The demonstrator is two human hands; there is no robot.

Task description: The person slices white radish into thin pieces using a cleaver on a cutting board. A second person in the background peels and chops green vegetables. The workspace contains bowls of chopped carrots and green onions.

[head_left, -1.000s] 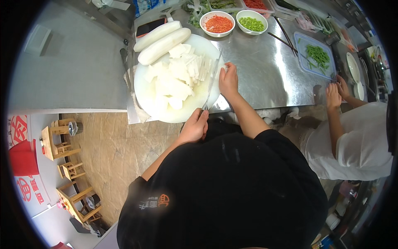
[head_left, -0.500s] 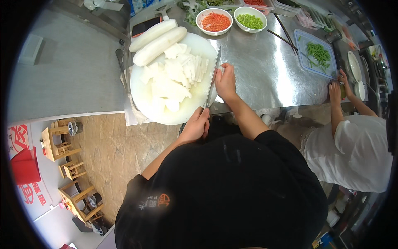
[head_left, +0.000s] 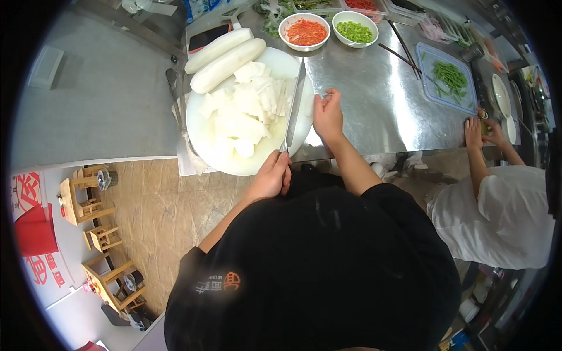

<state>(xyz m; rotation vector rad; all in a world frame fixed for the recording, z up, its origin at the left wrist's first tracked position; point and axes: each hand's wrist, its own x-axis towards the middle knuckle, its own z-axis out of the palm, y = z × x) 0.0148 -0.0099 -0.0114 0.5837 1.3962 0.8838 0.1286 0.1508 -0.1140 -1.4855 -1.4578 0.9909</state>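
My left hand (head_left: 272,175) is closed round the handle of a kitchen knife (head_left: 297,104) at the near edge of the round white cutting board (head_left: 301,126). The blade points away from me, upright on its edge or nearly so, beside the cut pieces. Sliced white radish (head_left: 249,114) lies heaped on the board, with two whole peeled white radishes (head_left: 228,64) at its far left. My right hand (head_left: 329,117) is just right of the board, apart from the blade, its fingers loosely bent and apart with nothing seen in them.
Bowls of chopped red pepper (head_left: 305,33) and chopped green vegetable (head_left: 355,30) stand behind the board. Chopsticks (head_left: 404,50) and a tray of cut green beans (head_left: 448,79) are to the right. A co-worker in white (head_left: 497,213) works at the far right. A phone (head_left: 209,36) lies back left.
The knife has shifted left over the board, up against the slices. My right hand has come away from the blade and moved slightly right.
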